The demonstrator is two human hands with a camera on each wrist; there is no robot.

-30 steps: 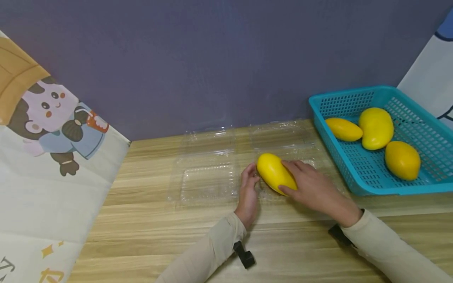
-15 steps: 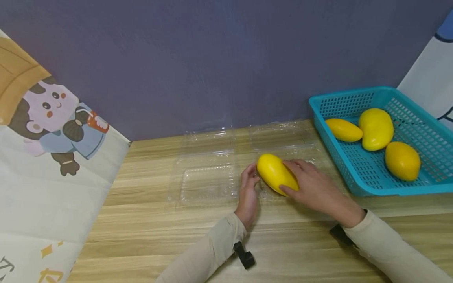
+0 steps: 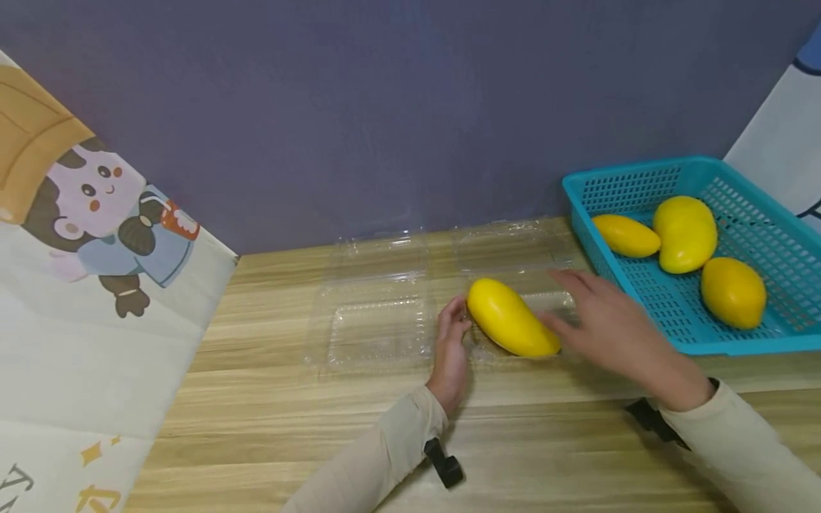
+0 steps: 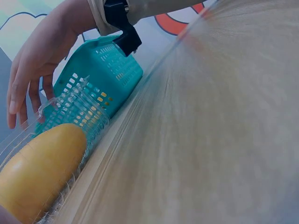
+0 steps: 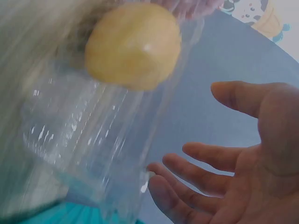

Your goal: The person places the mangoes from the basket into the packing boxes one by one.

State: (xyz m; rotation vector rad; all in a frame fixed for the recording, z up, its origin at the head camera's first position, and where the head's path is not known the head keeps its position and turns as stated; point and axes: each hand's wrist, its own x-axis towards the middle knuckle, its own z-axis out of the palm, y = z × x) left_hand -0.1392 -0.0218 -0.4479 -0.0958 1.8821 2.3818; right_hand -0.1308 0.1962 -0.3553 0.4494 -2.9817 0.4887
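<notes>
A yellow mango (image 3: 509, 320) lies slantwise in the near half of an opened clear plastic clamshell box (image 3: 564, 303). My left hand (image 3: 451, 349) stays at that box's left side, its fingers bent against the edge beside the mango's upper end. The left wrist view catches only a sliver of this hand below the mango (image 4: 44, 170). To the right of the fruit, my right hand (image 3: 616, 331) hovers with fingers spread, apart from the mango. In the right wrist view the right hand (image 5: 252, 163) has nothing between thumb and fingers.
A second opened clamshell box (image 3: 378, 331) lies to the left on the wooden table (image 3: 256, 427). At the right stands a turquoise basket (image 3: 603, 285) with three yellow mangoes (image 3: 686, 235). A dark wall (image 3: 385, 128) rises behind the boxes.
My right hand has let go of the mango and drawn back to the right, its fingers spreading. The mango now lies free in the box. My left hand has not moved.
</notes>
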